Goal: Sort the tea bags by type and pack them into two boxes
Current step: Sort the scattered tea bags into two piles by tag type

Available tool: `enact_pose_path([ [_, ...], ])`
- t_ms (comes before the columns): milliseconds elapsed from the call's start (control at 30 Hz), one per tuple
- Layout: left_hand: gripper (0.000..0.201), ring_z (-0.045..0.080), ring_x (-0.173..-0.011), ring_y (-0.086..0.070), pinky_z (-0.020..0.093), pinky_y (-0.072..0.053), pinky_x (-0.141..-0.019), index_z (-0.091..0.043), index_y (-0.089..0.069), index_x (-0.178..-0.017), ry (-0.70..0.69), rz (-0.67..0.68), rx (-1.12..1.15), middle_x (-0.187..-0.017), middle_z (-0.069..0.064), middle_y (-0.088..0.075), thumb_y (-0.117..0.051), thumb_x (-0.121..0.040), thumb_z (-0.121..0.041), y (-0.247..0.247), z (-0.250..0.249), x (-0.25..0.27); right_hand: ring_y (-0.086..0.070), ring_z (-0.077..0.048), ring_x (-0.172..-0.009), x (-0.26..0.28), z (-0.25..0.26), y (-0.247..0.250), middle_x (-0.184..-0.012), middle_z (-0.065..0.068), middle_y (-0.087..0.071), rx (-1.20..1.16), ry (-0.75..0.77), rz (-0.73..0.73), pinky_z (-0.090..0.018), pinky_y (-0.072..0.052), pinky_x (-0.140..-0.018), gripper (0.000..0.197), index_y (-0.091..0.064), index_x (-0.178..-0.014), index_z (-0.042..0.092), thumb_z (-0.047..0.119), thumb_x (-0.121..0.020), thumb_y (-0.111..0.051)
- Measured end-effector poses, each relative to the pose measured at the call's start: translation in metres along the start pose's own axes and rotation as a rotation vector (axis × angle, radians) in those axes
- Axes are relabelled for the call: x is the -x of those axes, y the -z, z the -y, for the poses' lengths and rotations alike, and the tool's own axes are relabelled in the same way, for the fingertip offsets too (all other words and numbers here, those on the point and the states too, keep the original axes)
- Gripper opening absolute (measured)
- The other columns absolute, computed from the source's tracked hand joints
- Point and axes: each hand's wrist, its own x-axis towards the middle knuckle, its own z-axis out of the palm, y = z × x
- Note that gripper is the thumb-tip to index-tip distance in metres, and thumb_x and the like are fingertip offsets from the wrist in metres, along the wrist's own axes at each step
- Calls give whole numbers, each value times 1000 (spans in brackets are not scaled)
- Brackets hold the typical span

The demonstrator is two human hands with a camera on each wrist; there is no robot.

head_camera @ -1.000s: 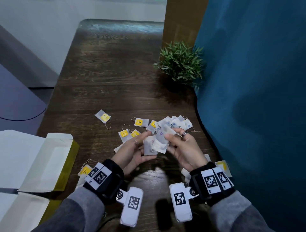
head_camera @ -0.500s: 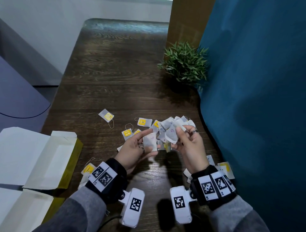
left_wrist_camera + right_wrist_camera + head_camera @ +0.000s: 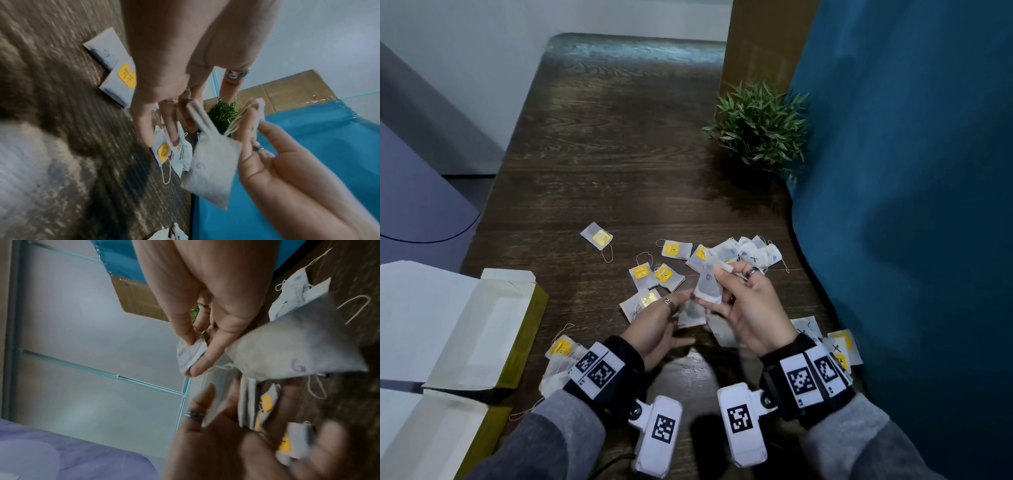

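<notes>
My right hand (image 3: 717,286) pinches the paper tag (image 3: 190,354) of a white tea bag (image 3: 708,286) marked with a purple letter. The bag (image 3: 211,168) hangs from it by the string, above the table. My left hand (image 3: 679,303) is just left of it with straight fingers (image 3: 170,128) and holds nothing. Another pale bag (image 3: 691,313) lies under the two hands. Yellow-tagged bags (image 3: 674,249) lie ahead of my left hand. A pile of pen-marked white bags (image 3: 753,253) lies beyond my right hand. Two open boxes (image 3: 517,329) (image 3: 448,431) stand at the left.
More tea bags lie by my left wrist (image 3: 561,349) and by my right wrist (image 3: 840,342). A small potted plant (image 3: 760,130) stands at the back right. A blue curtain (image 3: 893,205) runs along the table's right edge. The dark wooden table (image 3: 619,137) stretches away ahead.
My left hand held a pale bag half a second ago; now its fingers are straight and a bag lies below it. The right hand still holds the purple-marked bag, now by its tag.
</notes>
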Motion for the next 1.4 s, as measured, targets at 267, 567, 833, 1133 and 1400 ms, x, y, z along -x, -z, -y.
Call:
enact_pose_path([
  [267, 34, 40, -91, -68, 52, -52, -81, -13, -71, -91, 140, 195, 311, -96, 7, -71, -42, -95, -29, 0, -2, 1, -69, -22, -64, 4, 15, -14, -83, -14, -65, -107, -57, 97, -31, -57, -54, 5, -48, -89, 7, 5, -93, -50],
  [567, 59, 23, -90, -69, 32, -59, -76, -9, -52, -125, -209, 75, 260, -112, 9, -63, -47, -77, 25, -1, -14, -3, -67, -17, -59, 4, 12, 5, -80, -12, -67, 22, -10, -12, -26, -56, -48, 7, -50, -87, 9, 6, -92, -51],
  [833, 54, -6, -90, -62, 12, -51, -81, -21, -62, -105, -528, -138, -190, -110, -8, -62, -66, -68, 19, 2, -18, 7, -65, -12, -61, 2, 6, 17, -88, -17, -60, 97, 29, -63, -23, -50, -45, 7, -49, -93, 8, 7, -91, -56],
  [1133, 29, 11, -76, -69, 27, -57, -65, -13, -61, -111, -324, 28, 104, -88, -1, -73, -55, -84, -7, 1, -15, 7, -60, -23, -73, -5, -16, 2, -84, -14, -64, 345, 88, -41, -35, -49, -69, 15, -61, -76, 17, 19, -73, -75],
  [1400, 50, 16, -78, -70, 22, -57, -64, -12, -60, -117, -252, -77, 32, -107, 16, -66, -59, -75, 15, 28, 1, 1, -56, -11, -65, -17, -19, 23, -82, 3, -63, 477, -52, -70, -23, -42, -54, 17, -67, -93, 15, 28, -92, -57],
])
